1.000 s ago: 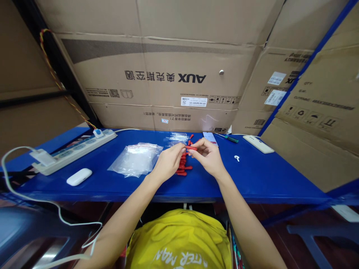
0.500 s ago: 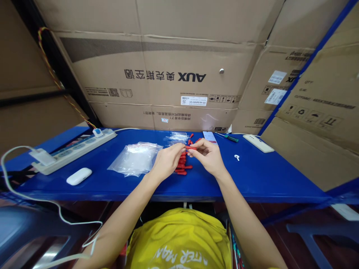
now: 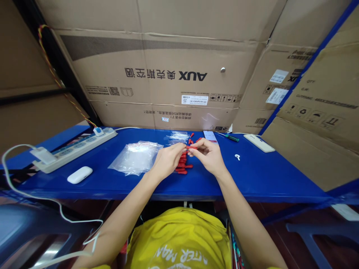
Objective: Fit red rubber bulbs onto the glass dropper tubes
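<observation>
Both of my hands meet above the blue shelf [image 3: 252, 175]. A small red piece [image 3: 192, 147] spans the gap between them, pinched at one end by my right hand [image 3: 209, 157] and met at the other end by the closed fingertips of my left hand [image 3: 167, 161]. Just below the hands lies a heap of several similar red pieces [image 3: 183, 167]. A stack of clear plastic bags [image 3: 137, 157] lies left of my left hand. Thin clear strips [image 3: 176, 136] lie behind the hands.
A white power strip [image 3: 73, 148] with a plugged-in adapter and cable sits at the far left, a white case [image 3: 79, 174] near the front edge. A small screwdriver [image 3: 231, 138], a white remote-like bar [image 3: 259, 143] and a small white clip [image 3: 237, 157] lie to the right. Cardboard boxes [image 3: 174, 74] wall the back.
Hardly anything has moved; both hands stay together on the red piece, with only small finger shifts.
</observation>
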A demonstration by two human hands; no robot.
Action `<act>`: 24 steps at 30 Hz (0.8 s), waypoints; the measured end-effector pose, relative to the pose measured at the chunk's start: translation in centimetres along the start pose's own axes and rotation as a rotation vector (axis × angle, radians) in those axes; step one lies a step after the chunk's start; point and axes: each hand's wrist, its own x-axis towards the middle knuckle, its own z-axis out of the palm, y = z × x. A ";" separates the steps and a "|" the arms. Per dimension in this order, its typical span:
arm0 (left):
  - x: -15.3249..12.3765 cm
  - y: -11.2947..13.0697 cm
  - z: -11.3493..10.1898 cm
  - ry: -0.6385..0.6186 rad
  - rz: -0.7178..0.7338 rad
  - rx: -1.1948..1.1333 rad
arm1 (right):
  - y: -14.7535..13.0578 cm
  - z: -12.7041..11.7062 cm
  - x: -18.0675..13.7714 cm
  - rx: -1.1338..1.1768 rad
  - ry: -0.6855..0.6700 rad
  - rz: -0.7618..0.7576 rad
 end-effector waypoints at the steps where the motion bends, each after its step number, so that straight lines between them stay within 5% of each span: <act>1: 0.0 0.0 0.0 -0.002 0.003 0.010 | 0.0 0.0 0.0 0.003 -0.001 0.000; 24: -0.2 0.1 0.1 -0.063 0.013 0.140 | 0.1 -0.8 0.1 -0.106 -0.072 -0.012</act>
